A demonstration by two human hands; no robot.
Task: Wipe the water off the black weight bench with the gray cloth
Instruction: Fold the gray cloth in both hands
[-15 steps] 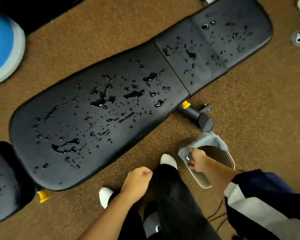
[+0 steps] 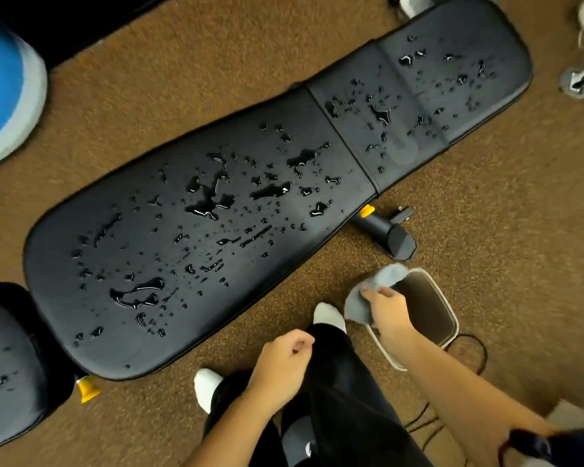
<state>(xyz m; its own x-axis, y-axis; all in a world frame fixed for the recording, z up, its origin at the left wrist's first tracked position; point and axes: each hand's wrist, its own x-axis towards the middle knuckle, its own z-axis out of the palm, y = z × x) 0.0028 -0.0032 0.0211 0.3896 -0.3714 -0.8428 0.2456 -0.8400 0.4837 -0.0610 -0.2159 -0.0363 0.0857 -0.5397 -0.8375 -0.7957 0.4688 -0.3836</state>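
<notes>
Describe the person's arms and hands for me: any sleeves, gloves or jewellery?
Both hands are bare: no gloves, rings or watch show on the left hand or the right hand. The left forearm is uncovered to the frame's edge. The right forearm is bare too, up to a dark navy sleeve bunched near the elbow.

One head-worn wide-angle view looks steeply down past the person's own legs at the carpeted floor [image 2: 486, 214]. The black weight bench [image 2: 216, 247] crosses mid-frame diagonally, further off. The left hand [image 2: 280, 362] and right hand [image 2: 388, 311] sit nearest, toward the bottom edge.
</notes>
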